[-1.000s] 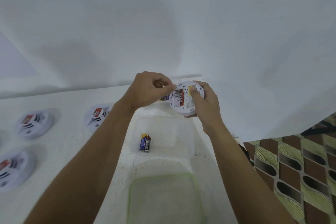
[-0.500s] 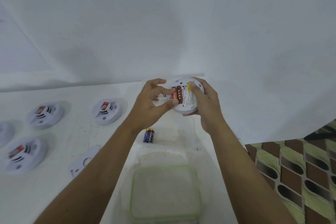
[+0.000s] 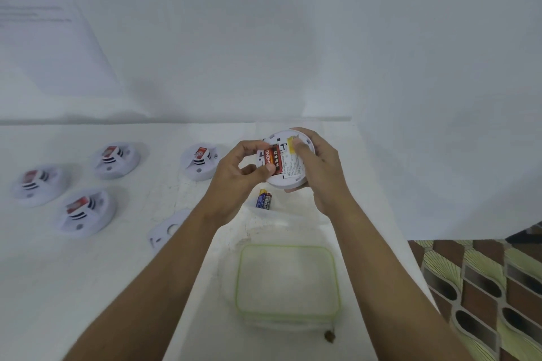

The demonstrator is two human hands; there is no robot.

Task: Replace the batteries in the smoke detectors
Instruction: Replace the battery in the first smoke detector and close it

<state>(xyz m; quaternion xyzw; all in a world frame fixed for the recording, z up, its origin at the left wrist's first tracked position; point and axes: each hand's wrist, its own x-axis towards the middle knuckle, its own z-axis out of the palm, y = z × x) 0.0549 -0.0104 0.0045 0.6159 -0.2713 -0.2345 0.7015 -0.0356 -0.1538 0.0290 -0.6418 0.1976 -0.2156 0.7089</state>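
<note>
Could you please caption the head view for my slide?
Right hand holds a round white smoke detector while left fingers pinch its red-and-black battery.

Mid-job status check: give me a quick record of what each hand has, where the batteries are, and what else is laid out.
right hand: grips the held detector, back side up
left hand: pinches the red battery
red battery: in the held detector's compartment; going in or coming out, cannot tell
blue battery: lies loose below the hands
other detectors: four, on the table, left of the hands
mounting plate: beside the left forearm
green-rimmed container: nearest the camera
</note>
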